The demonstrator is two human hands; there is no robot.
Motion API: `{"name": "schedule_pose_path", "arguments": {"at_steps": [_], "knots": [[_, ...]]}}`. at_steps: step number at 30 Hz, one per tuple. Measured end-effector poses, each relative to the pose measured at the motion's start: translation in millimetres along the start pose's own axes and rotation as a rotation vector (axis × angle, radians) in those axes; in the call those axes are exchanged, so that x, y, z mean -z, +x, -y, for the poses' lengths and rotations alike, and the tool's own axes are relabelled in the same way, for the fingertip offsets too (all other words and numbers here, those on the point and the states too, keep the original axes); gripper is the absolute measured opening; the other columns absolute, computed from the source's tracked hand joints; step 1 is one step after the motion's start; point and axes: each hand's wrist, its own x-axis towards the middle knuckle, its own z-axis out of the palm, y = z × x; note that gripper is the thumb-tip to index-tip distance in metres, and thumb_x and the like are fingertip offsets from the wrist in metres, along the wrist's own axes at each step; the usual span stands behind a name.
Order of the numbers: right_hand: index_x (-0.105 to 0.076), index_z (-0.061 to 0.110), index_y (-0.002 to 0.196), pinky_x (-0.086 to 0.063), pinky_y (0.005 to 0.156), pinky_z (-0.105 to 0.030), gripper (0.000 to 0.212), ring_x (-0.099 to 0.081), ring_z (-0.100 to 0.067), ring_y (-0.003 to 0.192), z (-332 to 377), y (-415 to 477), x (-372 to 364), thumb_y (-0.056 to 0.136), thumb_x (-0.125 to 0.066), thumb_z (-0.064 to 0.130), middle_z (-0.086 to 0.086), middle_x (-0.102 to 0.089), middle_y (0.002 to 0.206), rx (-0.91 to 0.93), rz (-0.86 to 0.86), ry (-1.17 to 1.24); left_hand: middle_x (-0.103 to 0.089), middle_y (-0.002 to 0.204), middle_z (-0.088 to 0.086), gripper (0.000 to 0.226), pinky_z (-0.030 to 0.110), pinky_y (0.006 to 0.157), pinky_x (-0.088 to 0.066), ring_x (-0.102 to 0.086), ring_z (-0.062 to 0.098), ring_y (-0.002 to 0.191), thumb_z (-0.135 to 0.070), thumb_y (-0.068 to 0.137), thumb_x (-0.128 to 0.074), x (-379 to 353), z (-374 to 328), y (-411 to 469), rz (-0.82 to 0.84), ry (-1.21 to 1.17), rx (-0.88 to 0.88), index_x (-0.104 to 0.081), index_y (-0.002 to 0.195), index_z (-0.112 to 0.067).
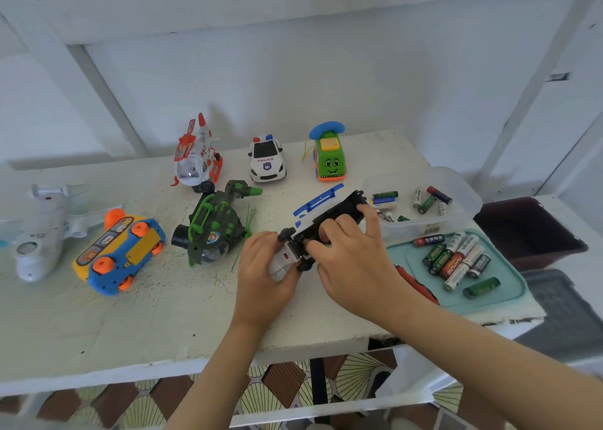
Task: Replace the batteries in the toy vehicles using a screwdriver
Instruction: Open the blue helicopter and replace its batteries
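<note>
We held the upturned toy car (336, 211) mid-table, its long axis running from our left hand (264, 266), clamped round the near end, away rightward under our right hand (355, 263), which gripped its underside, nearer the batteries (456, 260).

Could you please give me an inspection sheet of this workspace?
surface: white table, paint worn and speckled
job's things: white toy vehicle held underside up; red screwdriver beside teal tray of batteries; more batteries in clear tub
clutter: police car, green helicopter, overturned bus, other toys
grippers: left hand grips the vehicle's front; right hand curls over its underside
cables: yellow cord on green phone car
surroundings: dark red bin to the right
</note>
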Motion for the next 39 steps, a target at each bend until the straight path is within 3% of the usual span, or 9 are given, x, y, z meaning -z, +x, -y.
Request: {"name": "schedule_pose_path", "arguments": {"at_steps": [3, 7, 11, 14, 17, 27, 29, 32, 39], "knots": [[-0.068, 0.017, 0.100, -0.034, 0.098, -0.045, 0.030, -0.054, -0.023, 0.094, -10.9, -15.8, 3.0, 0.078, -0.048, 0.019, -0.004, -0.060, 0.099, 0.043, -0.041, 0.125, -0.057, 0.098, 0.000, 0.039, 0.015, 0.094, -0.038, -0.047, 0.008, 0.101, -0.027, 0.079, -0.067, 0.4, -1.4, -0.4, -0.010, 0.014, 0.002, -0.065, 0.103, 0.004], [-0.063, 0.010, 0.084, -0.040, 0.063, -0.033, 0.014, -0.051, -0.021, 0.068, -33.1, -35.5, 9.6, 0.079, -0.050, 0.014, -0.003, -0.056, 0.076, -0.201, -0.156, 0.242, -0.058, 0.097, 0.002, 0.039, 0.015, 0.093, -0.038, -0.046, 0.007, 0.101, -0.029, 0.079, -0.067, -0.4, 0.0, -1.2, -0.009, 0.035, 0.009, -0.065, 0.099, 0.004], [-0.060, 0.001, 0.070, -0.035, 0.053, -0.031, 0.019, -0.053, -0.031, 0.061, -68.2, -42.5, 5.9, 0.076, -0.065, 0.019, -0.015, -0.054, 0.069, -0.614, 0.043, -0.029, -0.060, 0.094, 0.007, 0.038, 0.013, 0.093, -0.037, -0.045, 0.007, 0.099, -0.028, 0.078, -0.067, -1.3, 0.4, -1.9, -0.008, 0.043, 0.007, -0.065, 0.098, 0.005], [-0.065, 0.002, 0.087, -0.036, 0.060, -0.031, 0.040, -0.057, -0.032, 0.086, -81.2, -45.1, 9.2, 0.089, -0.057, 0.042, -0.015, -0.060, 0.091, -0.793, 0.308, -0.173, -0.061, 0.094, 0.007, 0.038, 0.016, 0.092, -0.038, -0.045, 0.007, 0.099, -0.027, 0.077, -0.067, -1.1, -0.5, -2.7, -0.002, 0.052, -0.002, -0.065, 0.099, 0.005], [-0.065, 0.011, 0.096, -0.033, 0.062, -0.029, 0.049, -0.055, -0.024, 0.094, -84.4, -44.9, 9.3, 0.091, -0.047, 0.057, -0.008, -0.059, 0.099, -0.780, 0.366, -0.205, -0.062, 0.094, 0.009, 0.039, 0.023, 0.090, -0.041, -0.047, 0.010, 0.099, -0.027, 0.078, -0.067, -1.0, -0.8, -3.9, 0.003, 0.055, -0.009, -0.065, 0.101, 0.005], [-0.060, 0.011, 0.099, -0.033, 0.063, -0.029, 0.042, -0.049, -0.024, 0.098, -83.2, -38.0, 6.7, 0.091, -0.051, 0.051, -0.007, -0.057, 0.100, -0.787, 0.439, -0.235, -0.061, 0.093, 0.007, 0.037, 0.014, 0.093, -0.036, -0.045, 0.008, 0.098, -0.026, 0.078, -0.068, 0.9, -1.5, -3.2, 0.002, 0.054, -0.008, -0.065, 0.099, 0.004], [-0.055, 0.013, 0.079, -0.030, 0.057, -0.028, 0.030, -0.049, -0.024, 0.081, -85.3, -38.9, 3.5, 0.089, -0.059, 0.041, -0.004, -0.054, 0.076, -0.741, 0.368, -0.219, -0.061, 0.093, 0.007, 0.037, 0.015, 0.093, -0.037, -0.046, 0.009, 0.098, -0.027, 0.078, -0.068, 0.8, -0.9, -3.6, 0.004, 0.056, -0.002, -0.065, 0.099, 0.004], [-0.029, 0.015, 0.051, -0.007, 0.050, -0.020, 0.045, -0.029, -0.017, 0.047, -80.4, -41.7, 0.6, 0.066, -0.071, 0.013, -0.002, -0.027, 0.043, -0.673, 0.176, -0.145, -0.061, 0.092, 0.007, 0.037, 0.015, 0.092, -0.036, -0.046, 0.009, 0.098, -0.027, 0.078, -0.068, 0.6, -1.3, -2.8, 0.002, 0.051, 0.000, -0.064, 0.099, 0.004], [-0.038, 0.013, 0.059, -0.013, 0.045, -0.022, 0.029, -0.022, -0.015, 0.045, -86.2, -49.9, -9.4, 0.087, -0.046, 0.011, 0.000, -0.033, 0.042, -0.392, -0.082, -0.226, -0.061, 0.093, 0.007, 0.040, 0.015, 0.091, -0.037, -0.046, 0.010, 0.098, -0.028, 0.078, -0.069, 0.0, -0.2, -2.8, 0.008, 0.050, 0.022, -0.064, 0.102, 0.003]]}}
